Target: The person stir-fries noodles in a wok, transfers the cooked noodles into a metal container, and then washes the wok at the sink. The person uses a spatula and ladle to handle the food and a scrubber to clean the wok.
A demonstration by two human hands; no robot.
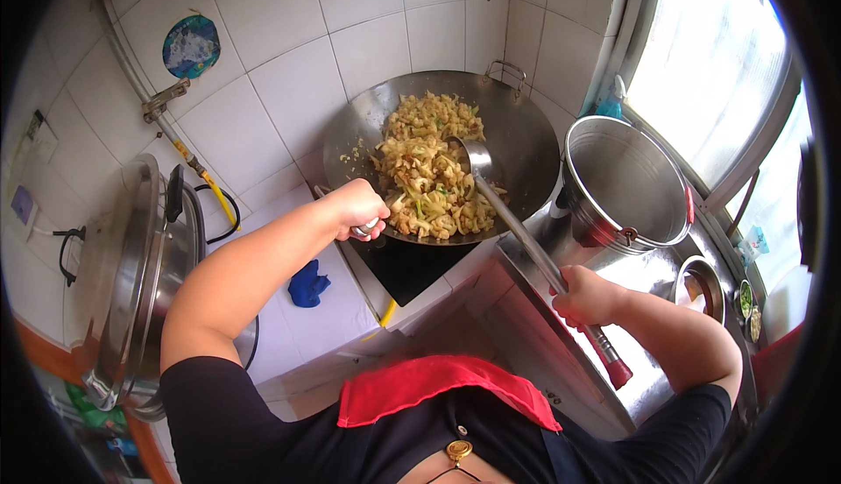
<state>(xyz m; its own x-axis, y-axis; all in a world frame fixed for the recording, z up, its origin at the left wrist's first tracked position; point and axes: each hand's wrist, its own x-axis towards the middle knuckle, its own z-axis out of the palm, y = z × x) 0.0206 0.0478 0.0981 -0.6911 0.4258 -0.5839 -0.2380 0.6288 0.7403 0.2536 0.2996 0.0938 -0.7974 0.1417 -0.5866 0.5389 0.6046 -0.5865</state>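
Note:
A wide steel wok (525, 155) is in front of me, tilted towards me, with a heap of cut cauliflower (427, 185) in it. My right hand (585, 297) grips the long shaft of a metal ladle (525, 231). Its bowl rests against the right side of the cauliflower, and its red-ended handle sticks out below my fist. At the wok's near-left rim, my left hand (360, 211) is closed around a metal handle (365, 227). Most of that handle is hidden by my fingers, so I cannot tell whether it belongs to the wok.
A steel bucket (624, 182) stands right of the wok on a metal counter (647, 346). Further right are a metal bowl (702, 287) and small dishes. Left are a blue cloth (307, 283), a large lidded steel pot (141, 274) and a gas pipe (125, 57) along the tiled wall.

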